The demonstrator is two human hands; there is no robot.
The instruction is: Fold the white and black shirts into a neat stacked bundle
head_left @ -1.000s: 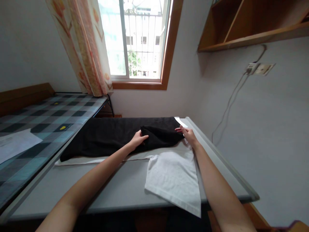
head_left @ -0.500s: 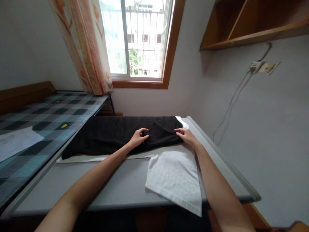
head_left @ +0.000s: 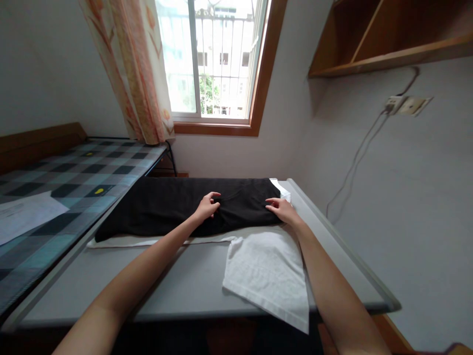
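Where one checked mattress (head_left: 136,156) bears one paper sheet (head_left: 29,214) at far left, one floral curtain (head_left: 136,64) hangs behind; centrally, one smooth grey table (head_left: 177,291) carries one long, soft black cloth (head_left: 158,202) over white fabric (head_left: 118,242) with one creased, flared sleeve (head_left: 266,271); left hand (head_left: 207,206) at the cloth's middle, right hand (head_left: 284,209) at its right end, both with thumb and fingers parted, gripping nothing, fingertip contact unclear; one wooden shelf (head_left: 399,58) hangs on the right wall (head_left: 406,197)

curtain (head_left: 138,74) beside window (head_left: 221,74); paper (head_left: 31,217) on checkered mattress (head_left: 121,169); wooden shelf (head_left: 399,55)
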